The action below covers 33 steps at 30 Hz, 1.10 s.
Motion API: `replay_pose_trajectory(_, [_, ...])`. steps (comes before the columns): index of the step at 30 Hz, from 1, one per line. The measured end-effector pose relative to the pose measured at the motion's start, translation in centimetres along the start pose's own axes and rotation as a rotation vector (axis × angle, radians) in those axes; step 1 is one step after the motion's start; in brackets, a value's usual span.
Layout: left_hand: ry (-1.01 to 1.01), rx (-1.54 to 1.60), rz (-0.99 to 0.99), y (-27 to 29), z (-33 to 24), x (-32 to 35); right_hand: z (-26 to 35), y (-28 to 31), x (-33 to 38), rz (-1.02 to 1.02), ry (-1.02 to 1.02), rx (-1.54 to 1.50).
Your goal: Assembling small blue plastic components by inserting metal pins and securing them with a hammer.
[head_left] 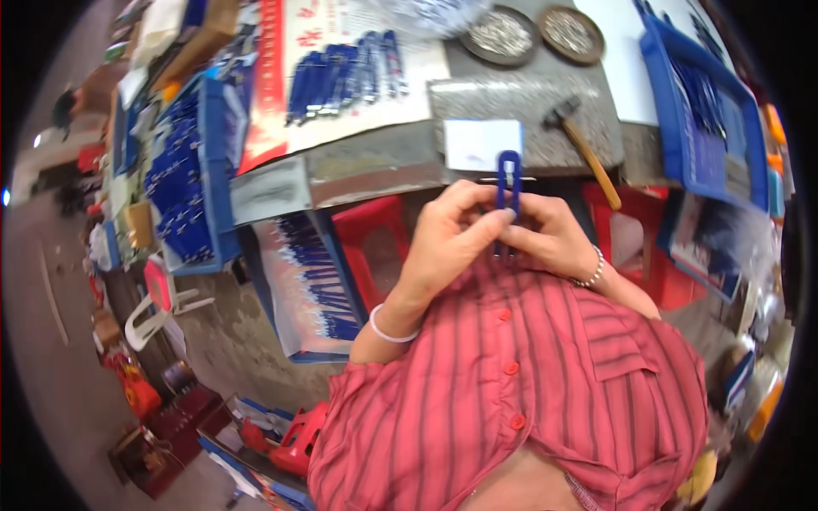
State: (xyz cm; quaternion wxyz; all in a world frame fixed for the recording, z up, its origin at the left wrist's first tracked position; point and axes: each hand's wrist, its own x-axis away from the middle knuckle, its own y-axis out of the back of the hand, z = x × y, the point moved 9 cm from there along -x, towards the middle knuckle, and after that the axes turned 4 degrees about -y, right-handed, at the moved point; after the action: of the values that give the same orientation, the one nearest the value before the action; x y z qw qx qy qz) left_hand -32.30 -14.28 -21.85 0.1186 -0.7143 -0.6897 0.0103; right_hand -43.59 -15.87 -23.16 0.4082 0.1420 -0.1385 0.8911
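My left hand (456, 238) and my right hand (552, 234) meet in front of my chest, just off the near edge of the bench. Between their fingertips stands a narrow blue handle piece (510, 180), rounded at its top and with a pale metallic strip in its middle. Both hands are closed on it, thumbs toward me; its lower part is partly covered by the fingers. Just beyond it lies a small white pad (482, 143) on the metal plate. A hammer (579, 145) with a wooden handle rests to the right, its handle end past the bench edge.
Two round dishes (499, 36) of small metal parts sit at the back. Several blue pieces (345, 77) lie on red-and-white paper. Blue crates stand left (213, 170) and right (665, 111). Below the bench are a lined tray (277, 315) and red stools (375, 230).
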Motion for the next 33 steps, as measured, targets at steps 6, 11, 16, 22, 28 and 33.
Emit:
replay_pose_trajectory(6, [0.226, 0.14, -0.059, -0.7, 2.9, 0.9, -2.7, 0.1, 0.7, 0.043, -0.18, -0.116])
replay_pose_trajectory(11, [0.233, 0.152, -0.049, -1.1, 3.6, 0.9, -3.5, 0.4, 1.1, 0.027, -0.229, -0.172])
replay_pose_trajectory(16, [0.226, 0.08, -0.019, -1.0, 4.3, 0.5, -4.3, 0.5, 0.8, 0.046, -0.257, -0.231])
replay_pose_trajectory(22, [0.348, 0.129, 0.016, -1.1, 5.7, 0.2, -5.2, 1.2, 0.2, 0.05, -0.279, -0.19])
replay_pose_trajectory(28, [0.349, 0.099, 0.007, -0.7, 6.6, -0.4, -5.8, 1.5, -0.4, 0.047, -0.291, -0.204])
replay_pose_trajectory(33, [0.357, 0.053, -0.002, -0.5, 7.4, -0.7, -6.7, 1.7, -0.8, 0.091, -0.366, -0.194])
